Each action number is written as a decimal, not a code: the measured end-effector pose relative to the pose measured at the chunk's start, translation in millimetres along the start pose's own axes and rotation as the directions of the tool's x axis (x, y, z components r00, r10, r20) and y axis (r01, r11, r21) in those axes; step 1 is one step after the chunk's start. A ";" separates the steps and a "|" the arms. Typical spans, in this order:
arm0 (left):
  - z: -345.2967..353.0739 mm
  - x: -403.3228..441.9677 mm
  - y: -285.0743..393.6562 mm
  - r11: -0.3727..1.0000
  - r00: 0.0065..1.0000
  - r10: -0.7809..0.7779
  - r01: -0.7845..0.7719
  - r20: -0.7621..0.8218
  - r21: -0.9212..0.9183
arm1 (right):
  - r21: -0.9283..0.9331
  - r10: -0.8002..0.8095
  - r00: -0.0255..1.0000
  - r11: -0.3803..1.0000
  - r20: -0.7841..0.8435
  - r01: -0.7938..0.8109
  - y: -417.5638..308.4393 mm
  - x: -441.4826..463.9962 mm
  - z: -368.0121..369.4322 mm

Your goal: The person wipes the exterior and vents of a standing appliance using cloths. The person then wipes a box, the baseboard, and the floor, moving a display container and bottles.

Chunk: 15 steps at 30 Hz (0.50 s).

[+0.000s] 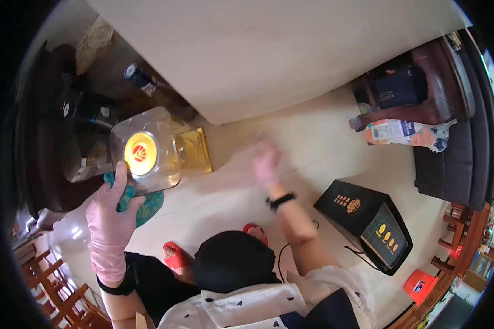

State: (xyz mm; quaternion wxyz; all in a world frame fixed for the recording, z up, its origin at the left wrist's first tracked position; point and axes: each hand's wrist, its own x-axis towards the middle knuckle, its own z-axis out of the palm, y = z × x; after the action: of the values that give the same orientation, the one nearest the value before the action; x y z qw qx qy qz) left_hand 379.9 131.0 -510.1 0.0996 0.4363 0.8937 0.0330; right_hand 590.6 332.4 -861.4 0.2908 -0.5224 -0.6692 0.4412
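Note:
My left hand (113, 222), in a pink glove, is closed around a teal patterned cloth (149, 208). Its thumb lies against a clear container (162, 123) that bears a round gold disc (140, 153) with a red emblem. At the container's right end is a square gold part (196, 149). My right hand (268, 160), also gloved in pink, is out over the pale floor, apart from the container. Motion smears its fingers, so their position is unclear.
A black box-like bag (340, 205) with cords stands at the right. A dark blue can (140, 78) sits in the dark shelf on the left. Beyond are a dark sofa (444, 170), a patterned package (409, 133) and an orange-red bucket (420, 286). A pale panel (269, 49) spans the top.

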 end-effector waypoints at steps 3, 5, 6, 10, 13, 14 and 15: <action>10.2 -3.2 -7.6 0.996 0.993 0.076 -0.081 -0.091 -0.049 | -0.595 -0.013 0.998 0.804 -0.056 -0.023 -42.4 65.5 -15.1; 11.4 -1.7 -10.0 0.997 0.993 0.061 -0.066 -0.098 -0.051 | -0.954 0.111 0.992 0.300 0.067 0.031 -43.1 71.1 32.6; 11.2 -1.7 -10.8 0.997 0.995 0.047 -0.053 -0.092 -0.056 | -0.934 0.104 0.986 0.345 0.133 0.089 -58.1 58.8 51.2; 9.1 -0.2 -8.7 0.999 0.996 0.034 -0.035 -0.088 -0.013 | -0.803 0.048 0.885 0.445 0.464 0.397 -80.3 9.2 84.1; 9.6 -4.9 -6.1 0.997 0.991 0.071 -0.072 -0.113 -0.008 | -0.598 -0.105 0.778 0.580 0.619 0.554 -89.1 7.9 67.7; 9.7 -7.4 -4.6 0.997 0.993 0.078 -0.080 -0.093 -0.017 | -0.591 -0.111 0.778 0.586 0.618 0.554 -89.6 15.3 65.6; 12.1 -10.4 -5.6 0.996 0.992 0.087 -0.086 -0.087 0.011 | -0.483 -0.132 0.758 0.699 0.638 0.528 -89.2 26.4 64.4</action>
State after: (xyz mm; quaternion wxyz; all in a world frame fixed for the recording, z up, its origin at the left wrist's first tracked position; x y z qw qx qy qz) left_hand 384.3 119.0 -521.2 0.0572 0.4730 0.8776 0.0531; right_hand 488.9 333.4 -811.9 -0.0348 -0.3002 -0.9181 0.2563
